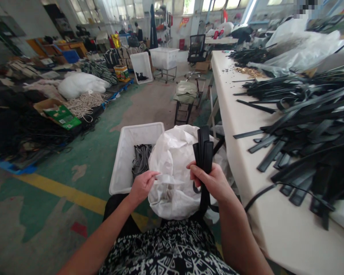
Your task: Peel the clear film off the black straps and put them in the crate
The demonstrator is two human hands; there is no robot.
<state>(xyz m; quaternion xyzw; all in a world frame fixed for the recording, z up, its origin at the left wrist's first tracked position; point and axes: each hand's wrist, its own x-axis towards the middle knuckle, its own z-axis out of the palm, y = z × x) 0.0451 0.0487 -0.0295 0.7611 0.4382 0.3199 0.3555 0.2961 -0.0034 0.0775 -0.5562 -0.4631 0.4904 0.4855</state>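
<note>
My right hand [209, 179] is wrapped round a bundle of black straps [203, 147]. Their flat ends stand up above my fist, and the lower lengths hang down beside my lap. Just below it, a white plastic bag [172, 149] stands open in front of my knees. My left hand [145, 185] is closed at the bag's left side, thumb and forefinger pinching a pale fold of it. What lies inside the bag is mostly hidden.
A white bin [126, 152] with dark grey strips [141, 158] stands at left. The long table [229, 126] at right bears heaps of black straps [304, 130] and a cable [259, 196]. Ahead are a stool [185, 107] and wheeled tub [164, 59].
</note>
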